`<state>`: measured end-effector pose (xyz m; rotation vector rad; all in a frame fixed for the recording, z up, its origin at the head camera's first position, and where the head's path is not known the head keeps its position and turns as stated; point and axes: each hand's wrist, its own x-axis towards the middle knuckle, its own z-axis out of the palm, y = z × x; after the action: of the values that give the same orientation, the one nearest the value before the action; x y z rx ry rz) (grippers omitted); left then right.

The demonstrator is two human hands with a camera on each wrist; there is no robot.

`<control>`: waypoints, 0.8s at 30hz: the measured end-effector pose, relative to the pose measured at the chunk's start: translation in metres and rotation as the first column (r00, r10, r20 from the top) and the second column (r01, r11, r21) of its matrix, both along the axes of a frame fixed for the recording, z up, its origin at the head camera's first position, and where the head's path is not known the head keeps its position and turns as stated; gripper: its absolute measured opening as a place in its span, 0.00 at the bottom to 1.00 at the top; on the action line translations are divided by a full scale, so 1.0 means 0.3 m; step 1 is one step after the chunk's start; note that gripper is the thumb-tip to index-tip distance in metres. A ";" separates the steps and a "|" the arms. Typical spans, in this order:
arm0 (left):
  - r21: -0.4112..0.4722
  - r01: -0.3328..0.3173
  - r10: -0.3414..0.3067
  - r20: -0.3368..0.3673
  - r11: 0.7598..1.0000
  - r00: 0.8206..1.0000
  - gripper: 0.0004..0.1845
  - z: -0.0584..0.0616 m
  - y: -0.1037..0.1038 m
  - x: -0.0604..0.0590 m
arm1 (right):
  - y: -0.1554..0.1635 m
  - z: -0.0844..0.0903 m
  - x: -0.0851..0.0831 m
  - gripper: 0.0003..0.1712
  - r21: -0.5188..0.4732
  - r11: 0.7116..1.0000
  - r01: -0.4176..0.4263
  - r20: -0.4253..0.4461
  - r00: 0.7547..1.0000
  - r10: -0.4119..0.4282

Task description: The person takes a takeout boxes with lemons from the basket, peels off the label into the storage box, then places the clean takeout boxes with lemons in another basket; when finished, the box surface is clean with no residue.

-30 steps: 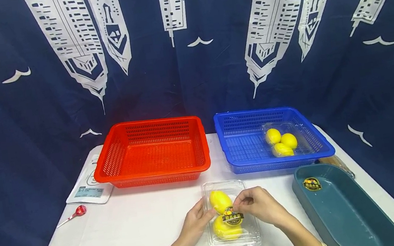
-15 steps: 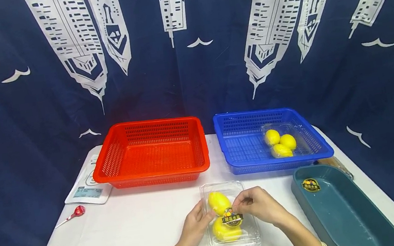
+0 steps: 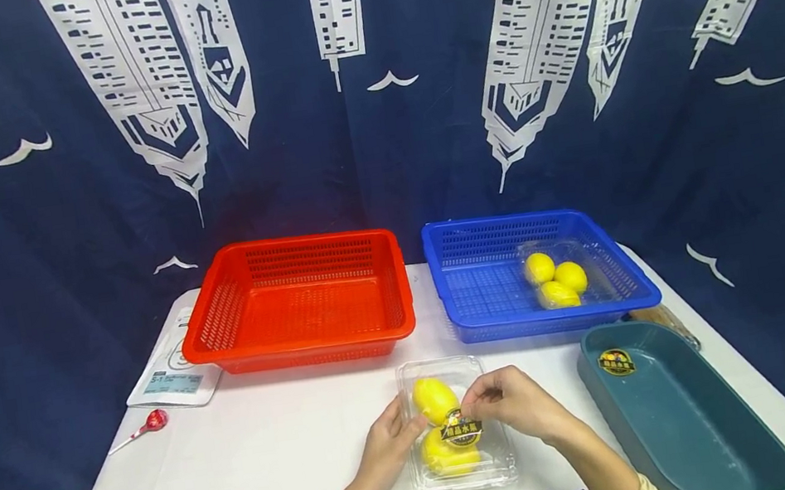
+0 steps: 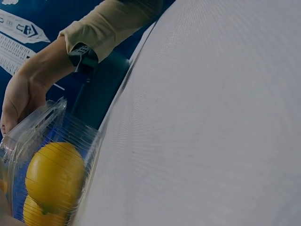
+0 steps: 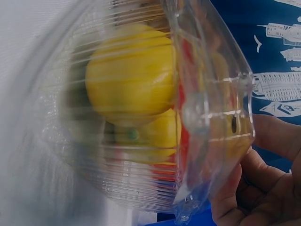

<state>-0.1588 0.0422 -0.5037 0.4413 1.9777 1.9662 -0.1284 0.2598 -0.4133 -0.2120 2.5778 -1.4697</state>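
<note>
A clear plastic fruit box (image 3: 499, 464) with yellow lemons (image 3: 435, 400) inside lies on the white table. My left hand (image 3: 385, 451) grips its left side, with the thumb over the lid. A black and gold label sticker (image 3: 461, 429) sits at the middle of the lid. Thumb and forefinger of my right hand (image 3: 511, 404) pinch the sticker's right edge. In the left wrist view the right hand (image 4: 21, 103) is behind the lid edge. Through the ribbed wall in the right wrist view show two lemons (image 5: 131, 75), and the right fingers (image 5: 261, 174) are at the lid.
A red basket (image 3: 305, 349) and a blue basket (image 3: 482, 320) stand at the back. The blue one holds another clear box of lemons (image 3: 558, 294). At the right is a teal tray (image 3: 694, 403) with a label sticker (image 3: 616, 362) inside. A lollipop (image 3: 154, 421) and white pouch (image 3: 174, 383) lie left.
Both hands keep nearly the same places on the box and the sticker. The whole head view shifts slightly.
</note>
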 end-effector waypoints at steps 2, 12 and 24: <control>0.002 0.000 -0.001 0.002 1.000 1.000 0.40 0.001 -0.002 0.002 | -0.001 -0.001 -0.001 0.08 -0.004 1.000 -0.001 0.007 1.000 0.001; -0.015 -0.012 0.012 0.003 1.000 1.000 0.40 -0.001 -0.002 -0.004 | -0.003 -0.010 -0.007 0.08 -0.024 1.000 0.011 0.021 1.000 -0.010; -0.012 -0.009 0.009 0.004 1.000 1.000 0.40 0.003 -0.002 0.001 | 0.003 -0.005 -0.007 0.09 -0.047 0.999 0.001 0.035 0.999 0.000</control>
<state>-0.1586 0.0415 -0.5029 0.4256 1.9915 1.9575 -0.1304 0.2607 -0.4147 -0.1898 2.5184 -1.5211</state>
